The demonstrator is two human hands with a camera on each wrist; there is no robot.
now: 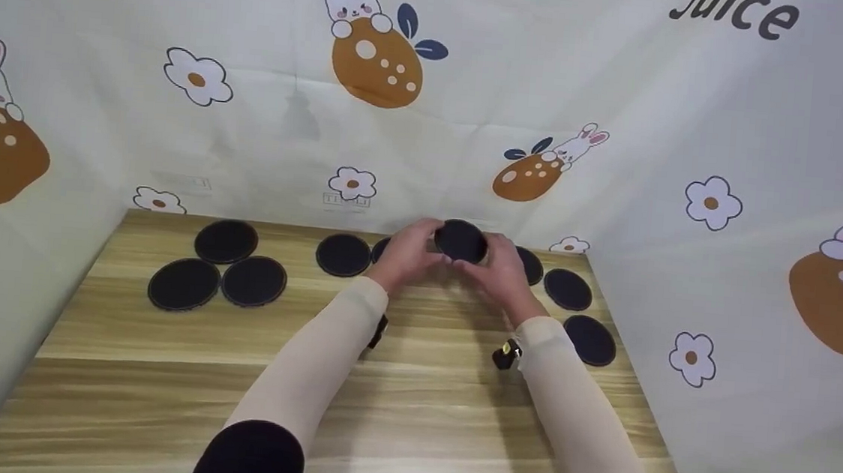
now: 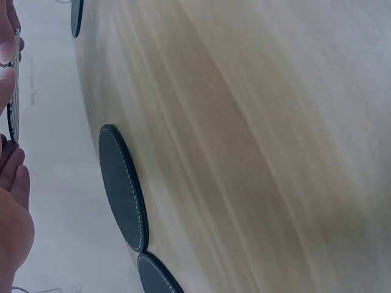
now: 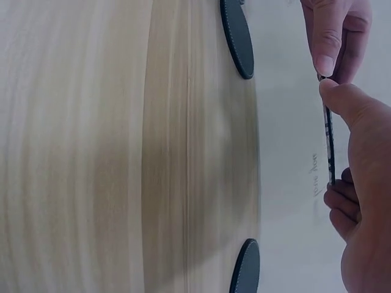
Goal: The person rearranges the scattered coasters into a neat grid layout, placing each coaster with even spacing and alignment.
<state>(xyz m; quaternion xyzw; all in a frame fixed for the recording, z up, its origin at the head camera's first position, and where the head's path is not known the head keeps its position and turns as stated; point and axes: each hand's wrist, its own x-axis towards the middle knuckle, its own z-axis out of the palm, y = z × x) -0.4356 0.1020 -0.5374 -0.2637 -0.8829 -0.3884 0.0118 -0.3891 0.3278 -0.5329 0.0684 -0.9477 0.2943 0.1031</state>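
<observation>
Both hands hold up a round black coaster [image 1: 460, 241] near the back of the table, lifted above its surface. The left hand [image 1: 413, 252] grips its left edge, and the right hand [image 1: 498, 269] grips the right edge. Their thumbs meet at the near rim, while the other fingers reach round the sides. In the right wrist view the held coaster [image 3: 330, 143] appears edge-on, as a thin dark strip between the fingers. Behind the left hand, a coaster [image 1: 380, 249] on the table is partly hidden. Another coaster [image 1: 530, 265], beside the right hand, is partly covered too.
Three coasters [image 1: 225, 241] lie grouped at the back left of the wooden table [image 1: 175, 398]. One coaster [image 1: 343, 254] lies left of the left hand. Two more coasters [image 1: 568, 289] lie along the right edge. Printed cloth [image 1: 263, 141] hangs behind and at both sides.
</observation>
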